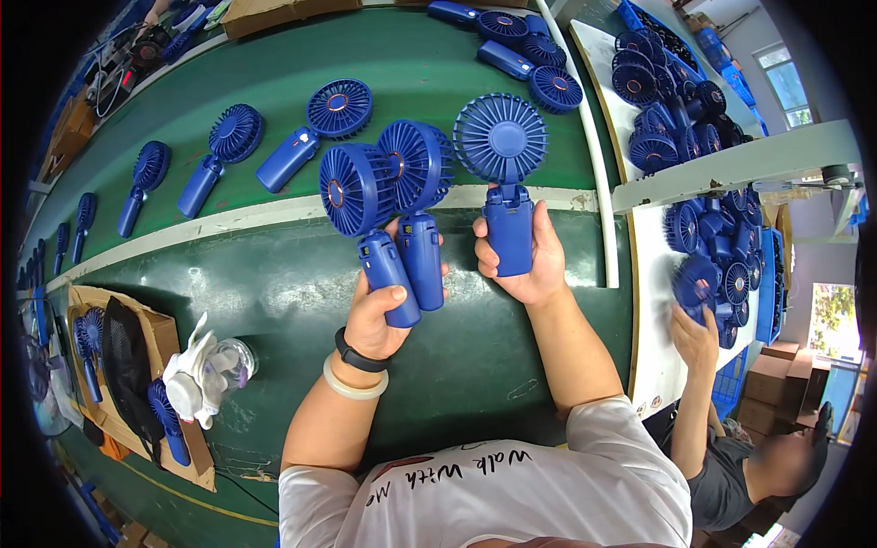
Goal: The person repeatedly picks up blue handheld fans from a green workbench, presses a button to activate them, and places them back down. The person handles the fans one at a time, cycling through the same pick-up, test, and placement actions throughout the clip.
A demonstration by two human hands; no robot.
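Two blue handheld fans (391, 274) are gripped side by side in my left hand (373, 321), their round heads overlapping above it. My fingers wrap round both handles, with the thumb across the nearer one. In my right hand (537, 256) a third blue handheld fan (501, 139) stands upright, its head facing up at me and its handle between thumb and fingers. Both hands are over the front edge of the green conveyor belt (402, 82). Just left of the held fans, another fan (300, 146) lies on the belt.
More fans (219, 151) lie spaced along the belt to the left; several (534, 59) cluster at its far right. A white table (653, 338) holds piled fans beside a co-worker's hand (694, 340). A cardboard box (178, 466), a white cloth-like item (196, 374) and a clear jar (239, 358) stand left.
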